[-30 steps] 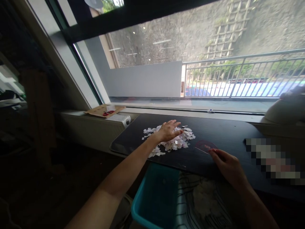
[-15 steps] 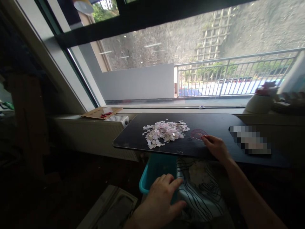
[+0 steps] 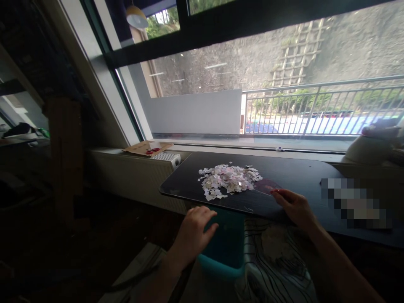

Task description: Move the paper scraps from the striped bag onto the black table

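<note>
My right hand (image 3: pixel 293 204) pinches a thin, see-through, reddish half-round sheet (image 3: pixel 265 186) by its near right end, just above the black tabletop (image 3: pixel 290 170). The sheet's far end reaches the right edge of a loose pile of small paper scraps (image 3: pixel 229 179), mostly white with some pinkish ones. My left hand (image 3: pixel 197 229) hangs in front of the table's near edge, thumb apart from the fingers, holding nothing. Below and right of it is a teal bin (image 3: pixel 221 269), partly under the table; its inside is dark.
A patterned cloth with dark lines (image 3: pixel 277 265) lies at my lap, right of the bin. A blurred-out object (image 3: pixel 356 202) rests on the table's right side. Red-handled scissors (image 3: pixel 153 150) lie on brown cardboard (image 3: pixel 135 148) by the radiator (image 3: pixel 142 172). A window runs behind.
The half-round sheet has moved left to touch the pile's edge. My left hand has moved left and up, away from above the bin. The camera view has shifted left.
</note>
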A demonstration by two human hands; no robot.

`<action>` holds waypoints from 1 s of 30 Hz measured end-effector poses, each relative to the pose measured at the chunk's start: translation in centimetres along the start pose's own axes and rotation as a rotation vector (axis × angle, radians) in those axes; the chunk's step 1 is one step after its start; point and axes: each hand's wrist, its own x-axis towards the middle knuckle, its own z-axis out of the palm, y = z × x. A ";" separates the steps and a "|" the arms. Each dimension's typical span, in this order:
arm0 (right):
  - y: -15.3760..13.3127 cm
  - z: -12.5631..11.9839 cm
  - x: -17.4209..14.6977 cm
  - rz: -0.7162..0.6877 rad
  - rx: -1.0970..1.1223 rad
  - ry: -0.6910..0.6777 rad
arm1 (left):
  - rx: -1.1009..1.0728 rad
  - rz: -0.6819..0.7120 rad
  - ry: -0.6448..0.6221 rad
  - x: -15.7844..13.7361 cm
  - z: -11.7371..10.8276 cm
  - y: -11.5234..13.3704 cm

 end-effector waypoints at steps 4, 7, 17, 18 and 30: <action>-3.1 3.6 -0.3 -0.179 -0.006 -0.246 | 0.130 -0.072 0.204 2.0 -1.1 -4.6; -4.4 5.6 0.1 -0.206 -0.063 -0.287 | 0.119 -0.094 0.235 1.4 -1.1 -5.3; -4.3 4.9 0.4 -0.188 -0.163 -0.317 | -0.041 -0.067 0.021 -4.6 0.6 -1.3; -4.5 5.0 0.4 -0.194 -0.162 -0.317 | -0.037 -0.065 0.026 -4.6 0.6 -1.1; -1.5 -0.7 -0.9 -0.087 -0.196 -0.196 | 0.020 0.074 -0.486 -3.1 3.3 8.1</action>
